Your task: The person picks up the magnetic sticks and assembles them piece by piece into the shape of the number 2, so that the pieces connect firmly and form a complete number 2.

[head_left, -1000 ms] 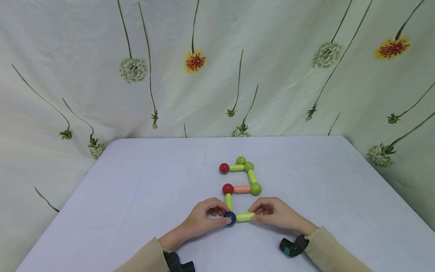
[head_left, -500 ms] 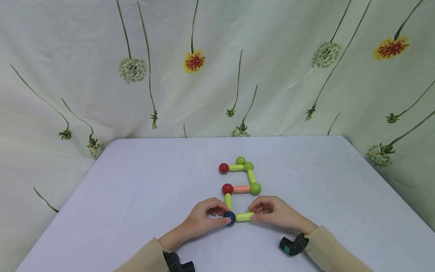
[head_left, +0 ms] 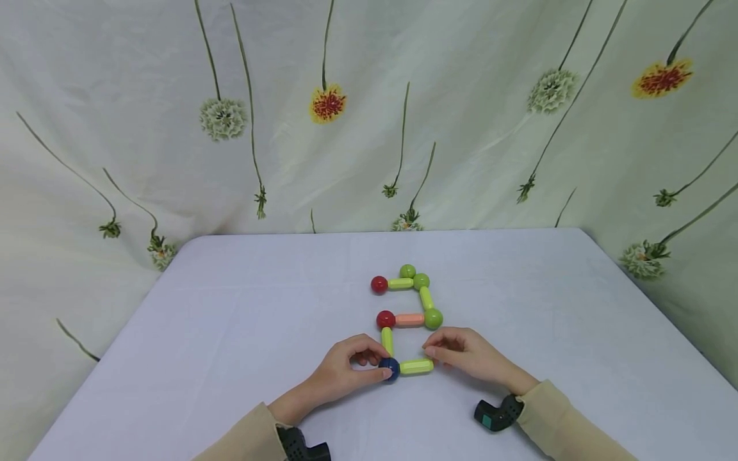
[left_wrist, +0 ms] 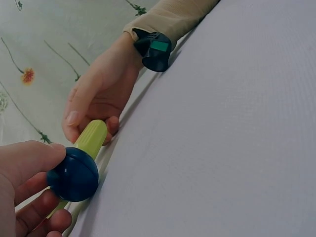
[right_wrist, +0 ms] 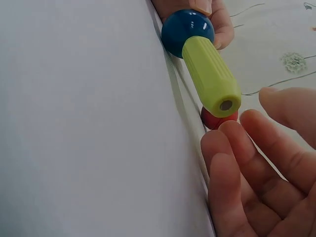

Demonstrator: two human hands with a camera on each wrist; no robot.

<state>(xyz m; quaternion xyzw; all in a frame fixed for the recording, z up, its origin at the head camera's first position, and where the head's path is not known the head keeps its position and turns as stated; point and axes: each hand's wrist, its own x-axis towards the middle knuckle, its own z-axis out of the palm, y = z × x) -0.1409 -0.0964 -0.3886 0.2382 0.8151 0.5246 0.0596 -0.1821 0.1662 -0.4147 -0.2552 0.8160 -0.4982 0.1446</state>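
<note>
My left hand pinches a dark blue ball between thumb and fingers at the near end of a chain of magnetic building balls and rods. From this ball a yellow-green rod extends to the right, its free end showing a round metal disc in the right wrist view. My right hand is just beyond that end, fingers loosely bent and apart from the rod. Another yellow-green rod leads from the blue ball up to a red ball.
Further along the chain, a salmon rod joins a green ball. Beyond it are a yellow-green rod, two smaller green balls, and a rod ending at a red ball. A white cloth covers the table; a flowered curtain hangs behind.
My right hand has let go of the free end of the yellow-green rod and moved slightly up and away. My left hand still holds the blue ball in the same spot.
</note>
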